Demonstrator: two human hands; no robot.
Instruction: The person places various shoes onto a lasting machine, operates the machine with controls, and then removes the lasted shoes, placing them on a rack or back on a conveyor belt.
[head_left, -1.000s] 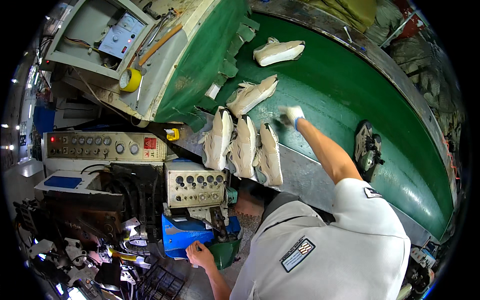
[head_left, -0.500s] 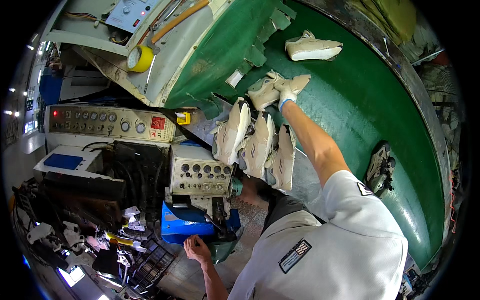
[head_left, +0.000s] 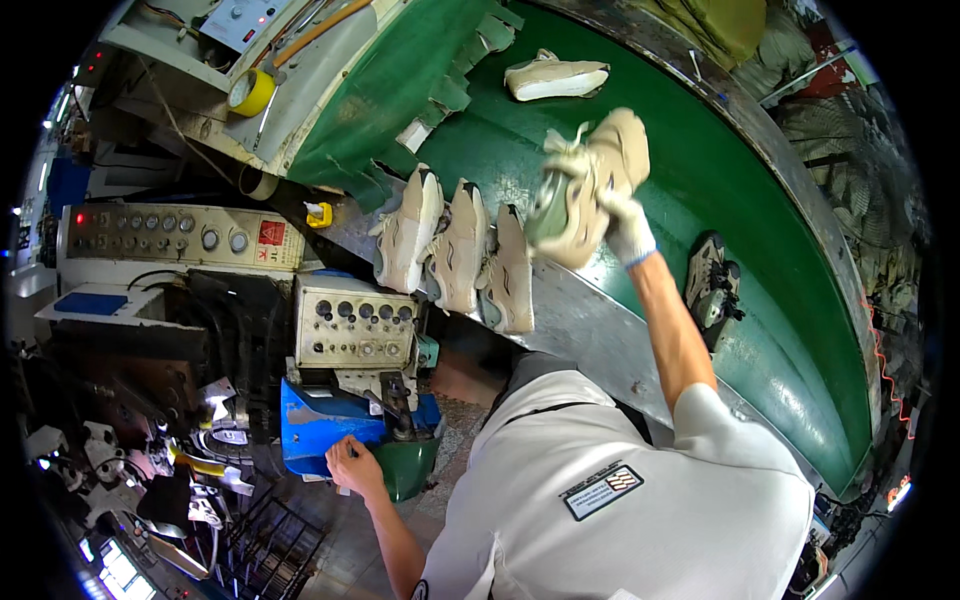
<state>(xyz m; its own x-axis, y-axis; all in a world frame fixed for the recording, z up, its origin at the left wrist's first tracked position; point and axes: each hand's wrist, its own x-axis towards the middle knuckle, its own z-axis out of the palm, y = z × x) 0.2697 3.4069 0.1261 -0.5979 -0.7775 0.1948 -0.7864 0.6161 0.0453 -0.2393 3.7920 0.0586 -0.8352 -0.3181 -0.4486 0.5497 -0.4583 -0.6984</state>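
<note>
My right hand, in a white glove, grips a beige sneaker with green panels and loose laces, held up over the green surface. Left of it, three beige sneakers stand in a row on their sides: one on the left, one in the middle and one on the right. Bare, my left hand is beside the blue machine guard, its fingers curled loosely with nothing visible in them. Farther back, another beige sneaker lies on its side.
On the right of the green surface sits a dark sneaker. A metal ledge runs along its near side. Control panels with knobs stand at left, below a shelf holding yellow tape. A yellow object lies near the shoe row.
My right hand has lifted the sneaker off the green surface and brought it nearer and upright. The whole scene has shifted left in view. My left hand stays by the blue guard.
</note>
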